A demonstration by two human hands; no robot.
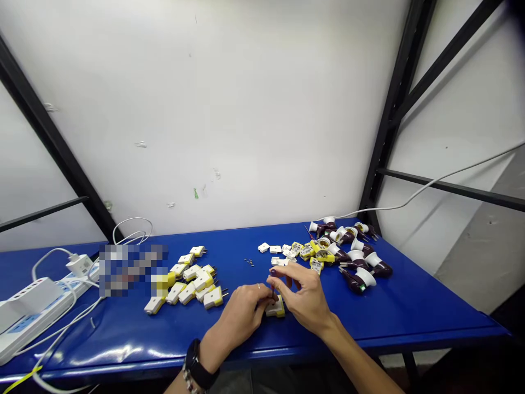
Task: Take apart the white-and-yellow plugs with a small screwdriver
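Observation:
A white and yellow electrical plug [280, 309] lies near the table's front edge, partly covered by my fingers. My left hand [245, 309] is closed, its fingertips pressed on the plug around the foot of a screwdriver. My right hand [302, 293] pinches the small dark screwdriver [273, 272] by its handle, shaft pointing down at the plug. Whether the tip sits in a screw is hidden. Behind my hands lie several small screws [250, 262]. White plug covers [275, 249] and open yellow plug halves [315, 266] are spread beyond my right hand.
Finished-looking white and yellow plugs [204, 281] form a group on the left of the blue table [394, 312]. Dark lamp holders with white rims [363, 278] are heaped at right. A power strip [45, 312] with cables occupies the left edge; black metal posts [388, 126] flank the table.

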